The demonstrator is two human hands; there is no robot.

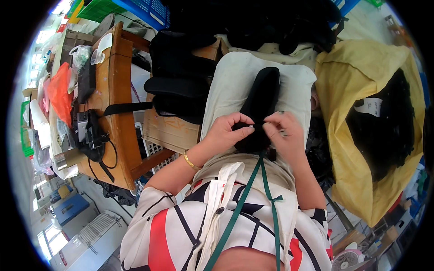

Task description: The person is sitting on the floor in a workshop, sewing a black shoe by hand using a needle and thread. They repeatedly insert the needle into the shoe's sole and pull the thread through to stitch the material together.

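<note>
On the white cloth (226, 86) over my lap lies a black cloth shoe (264, 86), its toe pointing away from me. My left hand (228, 131) is at the shoe's near left side, thumb and forefinger pinched on a small pale piece too tiny to name. On the opposite side my right hand (285, 134) is closed, with its thumb and fingertips together over the black fabric. Whatever those right fingertips hold is too small to make out. The shoe's near end is partly covered by my hands.
Black shoes (181, 86) are piled on a cardboard box (172, 131) to the left, beside a wooden table (113, 86). A yellow sack (348, 149) holding black items stands at the right. More black goods (253, 18) lie ahead, near a blue crate (147, 11).
</note>
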